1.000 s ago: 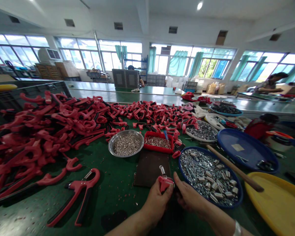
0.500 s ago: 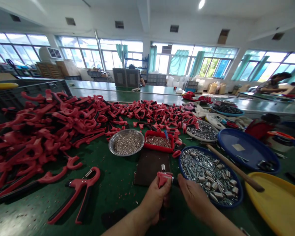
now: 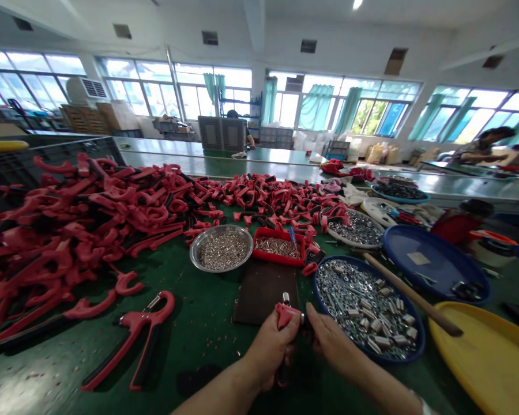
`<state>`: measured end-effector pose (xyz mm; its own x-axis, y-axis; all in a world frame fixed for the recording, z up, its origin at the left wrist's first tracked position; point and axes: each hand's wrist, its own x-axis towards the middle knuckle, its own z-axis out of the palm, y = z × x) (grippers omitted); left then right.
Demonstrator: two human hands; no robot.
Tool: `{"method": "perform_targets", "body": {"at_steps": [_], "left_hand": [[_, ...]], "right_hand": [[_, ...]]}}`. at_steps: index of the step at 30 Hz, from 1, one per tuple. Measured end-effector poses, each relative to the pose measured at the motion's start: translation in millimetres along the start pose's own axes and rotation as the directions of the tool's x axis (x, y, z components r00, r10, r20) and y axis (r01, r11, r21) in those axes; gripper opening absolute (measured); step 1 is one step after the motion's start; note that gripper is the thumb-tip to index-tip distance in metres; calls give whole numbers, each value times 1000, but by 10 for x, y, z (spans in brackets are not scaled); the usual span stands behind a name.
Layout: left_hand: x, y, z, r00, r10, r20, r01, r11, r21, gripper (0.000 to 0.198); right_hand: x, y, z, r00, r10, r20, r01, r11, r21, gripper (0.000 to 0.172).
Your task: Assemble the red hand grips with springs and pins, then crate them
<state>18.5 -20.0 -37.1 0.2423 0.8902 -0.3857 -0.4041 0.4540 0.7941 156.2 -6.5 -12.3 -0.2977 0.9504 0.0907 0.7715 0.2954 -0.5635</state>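
My left hand [image 3: 273,346] is wrapped around a red and black hand grip strengthener [image 3: 287,314], held upright low in the middle. A silver metal piece [image 3: 286,298] sticks up from its top. On its right side, the fingers of my right hand [image 3: 331,340] close around a dark knob [image 3: 303,321], which they partly hide. To the left on the green table lies an assembled hand grip strengthener [image 3: 145,323] with a spring between its arms. Just beyond my hands is a dark flat plate [image 3: 264,294].
A large heap of red and black handles [image 3: 112,213] spreads over the left and back. A steel bowl [image 3: 220,248] and a red tray [image 3: 277,246] hold small metal parts. At right are a blue tray of metal parts [image 3: 369,308], a wooden stick [image 3: 415,297] and a yellow tray [image 3: 488,346].
My right hand's fingers have gone from stretched out beside the knob to curled around it. The left hand keeps its hold on the strengthener.
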Motion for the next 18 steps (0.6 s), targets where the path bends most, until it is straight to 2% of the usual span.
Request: {"method": "perform_targets", "body": {"at_steps": [2,5,6,7,8,9,10,11,12,13,14,15,17,18], "left_hand": [[-6,13,12,1000,17,-3,-17,1000,5,56],[-4,18,25,998,-39,48,40,999,-34,56],[-1,13,25,997,-53,55,54,999,-10,55],[2,6,23,998,-46,53,44,998,41,53],[6,-1,19,999,-11,45,6,994,112,50],[8,-7,13,998,47,38,-54,979,194,48],[9,-10,5,992,124,26,-126,951,284,46],[9,-9,-3,979,204,19,-196,904,380,45],[6,-4,-13,960,280,22,-257,840,478,43],[0,7,-25,938,345,35,-302,764,570,41],[-7,24,-37,919,388,62,-332,680,654,38],[-17,47,-52,906,409,109,-355,595,721,36],[-44,117,-83,886,405,224,-404,441,802,36],[-59,163,-100,878,388,280,-428,375,823,38]], "right_hand": [[-16,0,-24,998,22,66,-25,999,32,64],[-48,1,-30,999,22,-49,-20,999,40,47],[-55,-2,-21,996,93,-20,-89,988,127,44],[-60,-7,-7,975,199,96,-217,943,253,45],[-65,-14,10,914,291,283,-384,848,366,48],[-71,-21,29,817,334,470,-542,721,432,50],[-79,-27,47,721,331,609,-659,601,452,52],[-89,-30,61,657,326,680,-726,518,452,52],[-101,-28,70,636,331,698,-748,487,451,53],[-111,-18,68,660,338,671,-728,508,460,53],[-116,-1,54,710,338,618,-677,568,468,53],[-114,23,26,790,323,520,-578,674,459,53],[-80,89,-68,961,185,204,-247,908,337,49],[-52,127,-127,997,56,60,-69,969,237,44]]}}
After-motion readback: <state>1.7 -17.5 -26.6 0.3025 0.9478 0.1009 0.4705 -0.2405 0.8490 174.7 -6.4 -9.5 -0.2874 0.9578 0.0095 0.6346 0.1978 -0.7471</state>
